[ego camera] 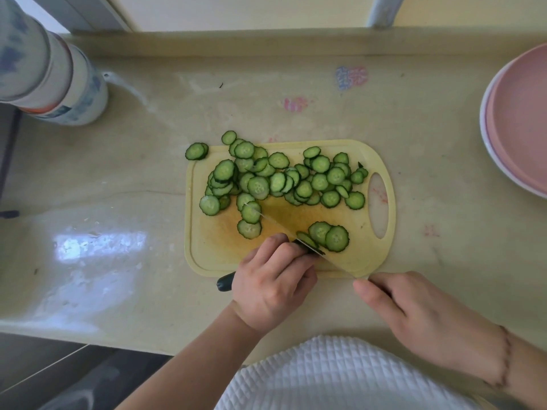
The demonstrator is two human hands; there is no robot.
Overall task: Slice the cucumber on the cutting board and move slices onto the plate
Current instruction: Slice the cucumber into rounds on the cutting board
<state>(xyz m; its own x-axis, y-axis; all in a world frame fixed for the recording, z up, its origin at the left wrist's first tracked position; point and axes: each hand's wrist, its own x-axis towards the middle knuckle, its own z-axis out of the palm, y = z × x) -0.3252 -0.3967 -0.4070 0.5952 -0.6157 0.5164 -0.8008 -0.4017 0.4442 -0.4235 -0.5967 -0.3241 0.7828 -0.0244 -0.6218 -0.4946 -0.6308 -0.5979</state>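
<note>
The person stands over the yellow cutting board (204,255), and both hands are busy at its near edge. The left hand (273,284) lies curled over the remaining cucumber (225,283), gripping it; only the dark green end sticks out from under the palm, toward 8 o'clock, a little off the board. The long axis of the cucumber goes from that end up toward 2 o'clock, and the cut face is under the fingertips, hidden. The right hand (414,315) holds the knife (334,261) by the handle, fingers closed around it. The blade runs toward 10 o'clock, across the cucumber just beside the left fingertips. So the next cut, I think, depends on this small gap: the blade is very near the fingers, and the left hand must draw back along the axis for each slice.

The stub looks short, so I judge that the slicing is nearly finished. A few fresh slices (328,236) lean together just past the blade, at 2 o'clock from the left hand. The big heap of slices (278,179) covers the far half of the board, thin rounds with dark ridged skin and pale wet flesh; two or three lie off the board corner at 11 o'clock. The pink plate (521,122) waits well apart at 2 o'clock, nearer to the right hand, with no slices on the part I can see.
</note>
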